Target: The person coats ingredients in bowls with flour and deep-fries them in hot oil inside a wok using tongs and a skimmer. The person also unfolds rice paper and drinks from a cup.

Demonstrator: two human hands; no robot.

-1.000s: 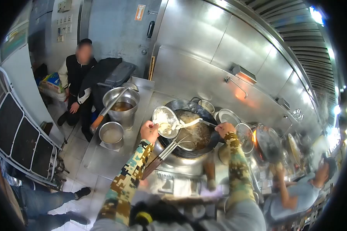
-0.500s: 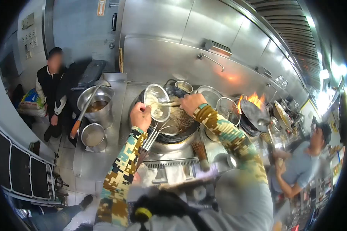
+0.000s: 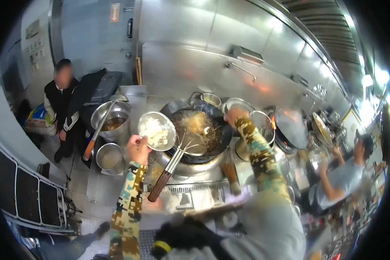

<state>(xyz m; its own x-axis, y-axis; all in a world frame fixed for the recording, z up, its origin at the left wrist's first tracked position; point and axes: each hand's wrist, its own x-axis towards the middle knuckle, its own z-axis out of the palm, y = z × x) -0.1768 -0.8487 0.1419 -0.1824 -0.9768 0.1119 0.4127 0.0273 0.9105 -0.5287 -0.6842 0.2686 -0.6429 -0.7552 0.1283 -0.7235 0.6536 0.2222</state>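
My left hand [image 3: 138,149] grips the rim of a metal bowl [image 3: 172,141], tilted at the left side of the wok. Pale, battered-looking pieces [image 3: 154,131] lie in it. The dark wok [image 3: 226,141] holds bubbling oil, with a patch of yellowish foam [image 3: 194,122] towards the back. Over the wok's right rim is my right hand [image 3: 237,117], blurred, its fingers curled; what they hold cannot be made out. A wire skimmer [image 3: 173,161] with a wooden handle leans across the wok's front edge, its head at the oil and neither hand on it.
A pot of brown liquid [image 3: 112,123] with a ladle [image 3: 100,125] across it stands left, behind a smaller pot [image 3: 110,158]. A bamboo brush [image 3: 230,175] lies right of the burner. Farther right are a second wok [image 3: 290,128] over flame and a co-worker [image 3: 340,177]; another person [image 3: 65,102] sits left.
My left hand has drawn the bowl left and down, away from above the wok. My right hand has moved right, away from the bowl. Yellowish foam now shows in the oil.
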